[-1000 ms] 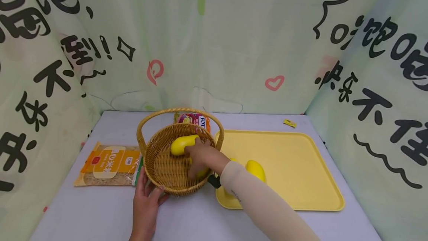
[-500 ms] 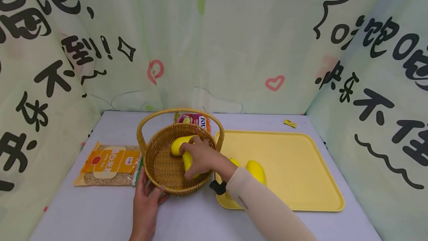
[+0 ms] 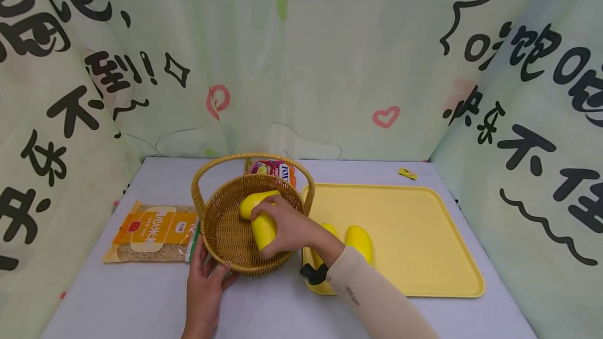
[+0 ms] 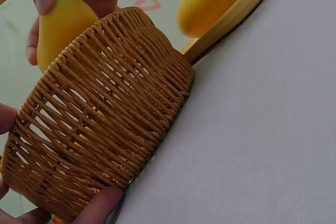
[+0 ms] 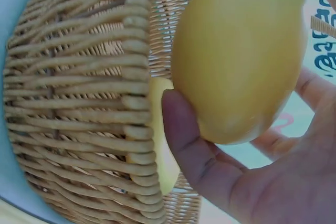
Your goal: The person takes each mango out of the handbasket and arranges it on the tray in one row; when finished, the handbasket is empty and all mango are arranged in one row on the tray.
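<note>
In the head view, we see the right hand (image 3: 292,227) grasping a mango (image 3: 264,230) over the basket (image 3: 231,237), where a second mango (image 3: 254,204) lies inside at twelve o'clock. The left hand (image 3: 205,281) grips the basket at its seven o'clock. At three o'clock from the basket, a tray (image 3: 424,239) bears more mangoes (image 3: 360,245); at nine lies a bag (image 3: 155,232), at about twelve, behind, a packet (image 3: 273,168).

In the left wrist view, we find the held mango at eleven o'clock, standing partly above the rim, while left fingertips (image 4: 100,205) press the basket's wall at seven.

In the right wrist view, the right thumb (image 5: 184,129) and fingers clasp that mango at two o'clock; the basket fills nine. We judge the step in hand to be moving one mango across the rim, its direction uncertain. The next move, we reckon, calls for a firm grasp, clearance below the handle and a steadied basket.
</note>
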Motion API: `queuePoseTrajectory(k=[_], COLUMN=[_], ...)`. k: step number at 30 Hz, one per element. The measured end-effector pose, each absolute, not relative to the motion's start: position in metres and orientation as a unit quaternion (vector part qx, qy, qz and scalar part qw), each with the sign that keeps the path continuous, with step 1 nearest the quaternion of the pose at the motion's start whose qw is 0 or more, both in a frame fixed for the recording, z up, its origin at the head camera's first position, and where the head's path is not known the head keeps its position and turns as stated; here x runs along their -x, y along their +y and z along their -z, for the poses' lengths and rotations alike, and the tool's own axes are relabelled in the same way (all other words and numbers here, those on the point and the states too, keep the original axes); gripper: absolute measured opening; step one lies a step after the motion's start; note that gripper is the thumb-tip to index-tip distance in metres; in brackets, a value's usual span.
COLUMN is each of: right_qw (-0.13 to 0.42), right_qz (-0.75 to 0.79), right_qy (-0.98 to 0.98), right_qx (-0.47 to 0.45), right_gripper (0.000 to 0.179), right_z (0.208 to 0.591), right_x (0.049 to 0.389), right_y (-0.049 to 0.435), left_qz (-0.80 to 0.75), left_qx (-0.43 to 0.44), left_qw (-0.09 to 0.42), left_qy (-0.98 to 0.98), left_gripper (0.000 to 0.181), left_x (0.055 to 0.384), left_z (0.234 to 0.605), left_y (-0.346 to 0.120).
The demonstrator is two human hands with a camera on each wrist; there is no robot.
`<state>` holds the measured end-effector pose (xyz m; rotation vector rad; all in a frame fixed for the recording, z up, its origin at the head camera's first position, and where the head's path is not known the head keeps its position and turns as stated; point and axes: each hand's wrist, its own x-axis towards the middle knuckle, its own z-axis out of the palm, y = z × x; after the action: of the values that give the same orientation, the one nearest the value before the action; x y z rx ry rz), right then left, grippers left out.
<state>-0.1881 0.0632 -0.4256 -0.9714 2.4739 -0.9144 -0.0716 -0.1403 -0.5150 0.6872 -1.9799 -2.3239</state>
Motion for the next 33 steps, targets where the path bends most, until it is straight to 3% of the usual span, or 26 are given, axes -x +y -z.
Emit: queuePoseTrajectory(k=[33], right_qw=[0.105], right_qz=[0.432], right_qy=[0.824], right_qx=[0.351], right_gripper=[0.069], right_z=[0.414], right_x=[0.15], right_y=[0.106], left_qz=[0.745], left_qx=[-0.216], left_qw=[0.009], left_qy=[-0.631], left_gripper=[0.096], left_x=[0.072], left_z=[0.519], left_y=[-0.141])
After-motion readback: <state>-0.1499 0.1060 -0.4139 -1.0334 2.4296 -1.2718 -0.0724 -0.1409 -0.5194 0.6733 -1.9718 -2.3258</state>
